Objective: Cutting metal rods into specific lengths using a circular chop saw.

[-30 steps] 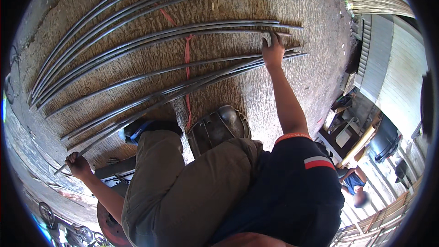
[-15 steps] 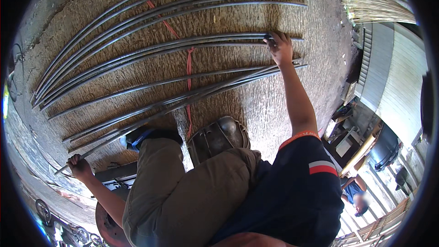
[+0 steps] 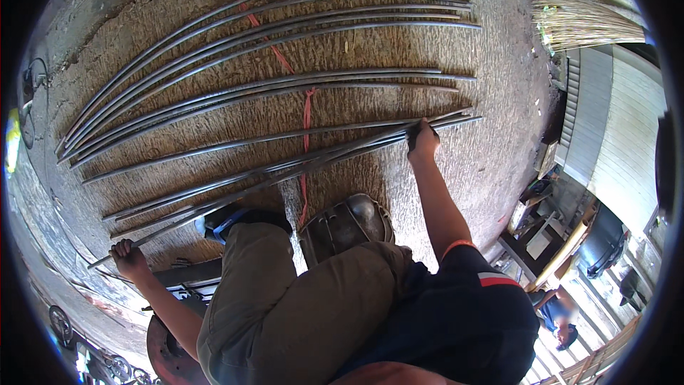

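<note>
My left hand (image 3: 130,260) is closed around the near end of a long grey metal rod (image 3: 168,229), at the lower left. This rod runs slantwise up to the right, across other rods. Toward its far end my right hand (image 3: 424,141) is closed at the near bundle, its dark fingers curled over the rods; which of them it grips besides the slanting one is hard to see. Beyond it lie a middle group of rods (image 3: 271,85) and a far group of rods (image 3: 285,20). A red strip (image 3: 306,128) passes under the rods.
A dark metal seat-like object (image 3: 345,224) stands in front of my knees, beside my foot (image 3: 228,224). Bundled thin sticks (image 3: 588,21) lie at the upper right, near a pale corrugated panel (image 3: 620,128). Another person (image 3: 556,314) is at the lower right.
My right hand has left the middle group of rods and come nearer, onto the near bundle. My left hand keeps its hold on the rod's end. The view has shifted slightly.
</note>
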`<action>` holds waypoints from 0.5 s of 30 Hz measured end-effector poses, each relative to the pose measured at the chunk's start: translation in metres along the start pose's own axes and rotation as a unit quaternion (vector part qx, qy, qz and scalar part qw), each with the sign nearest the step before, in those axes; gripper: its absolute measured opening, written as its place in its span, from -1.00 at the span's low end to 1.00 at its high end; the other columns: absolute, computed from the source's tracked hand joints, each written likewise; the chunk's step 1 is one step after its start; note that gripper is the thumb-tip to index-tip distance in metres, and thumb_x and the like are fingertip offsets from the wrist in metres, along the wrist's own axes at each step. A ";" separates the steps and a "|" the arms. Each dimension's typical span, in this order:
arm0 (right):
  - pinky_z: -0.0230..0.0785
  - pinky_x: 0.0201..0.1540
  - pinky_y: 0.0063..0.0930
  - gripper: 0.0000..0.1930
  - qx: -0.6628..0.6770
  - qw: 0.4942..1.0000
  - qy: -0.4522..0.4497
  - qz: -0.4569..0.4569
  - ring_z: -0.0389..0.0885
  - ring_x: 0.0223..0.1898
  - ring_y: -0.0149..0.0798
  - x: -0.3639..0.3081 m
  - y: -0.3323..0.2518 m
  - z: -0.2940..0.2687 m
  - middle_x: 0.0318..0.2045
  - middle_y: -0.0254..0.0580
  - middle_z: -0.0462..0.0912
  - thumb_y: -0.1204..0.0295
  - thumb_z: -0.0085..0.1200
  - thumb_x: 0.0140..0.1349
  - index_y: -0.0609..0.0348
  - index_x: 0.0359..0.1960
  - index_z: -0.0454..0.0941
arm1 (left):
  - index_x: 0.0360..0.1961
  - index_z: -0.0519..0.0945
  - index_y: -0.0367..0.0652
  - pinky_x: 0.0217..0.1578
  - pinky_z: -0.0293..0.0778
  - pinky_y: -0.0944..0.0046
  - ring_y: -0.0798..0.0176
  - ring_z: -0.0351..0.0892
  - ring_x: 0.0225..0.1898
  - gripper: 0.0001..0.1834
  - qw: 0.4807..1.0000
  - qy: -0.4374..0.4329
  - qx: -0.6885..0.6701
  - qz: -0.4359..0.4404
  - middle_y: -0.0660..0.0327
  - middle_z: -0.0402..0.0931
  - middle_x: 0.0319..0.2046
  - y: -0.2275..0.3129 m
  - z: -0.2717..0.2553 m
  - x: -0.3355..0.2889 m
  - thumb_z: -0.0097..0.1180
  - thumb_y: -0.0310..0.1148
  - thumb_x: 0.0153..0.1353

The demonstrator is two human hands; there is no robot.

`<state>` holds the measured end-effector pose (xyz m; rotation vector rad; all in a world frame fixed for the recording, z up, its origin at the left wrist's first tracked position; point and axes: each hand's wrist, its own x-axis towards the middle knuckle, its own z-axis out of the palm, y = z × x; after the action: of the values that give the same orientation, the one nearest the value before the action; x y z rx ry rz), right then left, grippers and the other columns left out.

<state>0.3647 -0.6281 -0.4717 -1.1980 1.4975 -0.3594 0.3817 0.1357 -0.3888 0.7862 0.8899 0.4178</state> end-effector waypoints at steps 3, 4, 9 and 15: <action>0.32 -0.51 -0.41 -0.86 0.086 0.991 -0.068 0.073 0.40 -0.61 -0.31 0.000 -0.003 -0.002 -0.64 -0.31 0.42 0.36 -0.07 0.25 0.15 -0.37 0.39 | -0.53 0.20 -0.12 -0.54 0.09 0.33 0.32 -0.01 -0.61 -0.66 0.999 -0.034 -0.014 0.003 0.32 -0.01 -0.65 0.007 -0.004 0.008 -0.43 -0.21 0.36; 0.30 -0.51 -0.43 -0.82 0.115 0.979 -0.133 0.098 0.39 -0.61 -0.30 -0.006 -0.004 0.004 -0.66 -0.29 0.40 0.33 -0.09 0.26 0.09 -0.47 0.39 | -0.52 0.20 -0.12 -0.53 0.10 0.33 0.32 0.00 -0.60 -0.67 0.993 -0.104 -0.056 -0.002 0.32 -0.01 -0.65 0.019 -0.011 0.014 -0.43 -0.22 0.37; 0.27 -0.07 -0.38 -0.80 0.271 0.892 -0.350 0.086 0.48 -0.29 -0.30 -0.059 -0.057 0.025 -0.39 -0.29 0.51 0.25 -0.13 0.28 0.09 -0.35 0.41 | -0.59 0.15 -0.11 -0.57 0.09 0.35 0.33 0.00 -0.63 -0.67 0.995 -0.024 -0.080 0.049 0.34 -0.03 -0.68 0.022 0.071 -0.023 -0.40 -0.31 0.36; 0.35 -0.12 -0.32 -0.77 0.135 0.900 -0.379 0.168 0.48 -0.16 -0.28 -0.250 -0.022 0.137 -0.27 -0.31 0.49 0.31 0.02 0.22 0.08 -0.15 0.35 | -0.62 0.15 -0.03 -0.62 0.09 0.37 0.38 -0.02 -0.69 -0.64 0.992 0.019 -0.084 0.091 0.37 -0.03 -0.73 -0.031 0.107 -0.033 -0.34 -0.19 0.34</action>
<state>0.4570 -0.3822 -0.3605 -0.7029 0.8974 0.1354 0.4503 0.0484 -0.3542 0.7073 0.8088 0.6616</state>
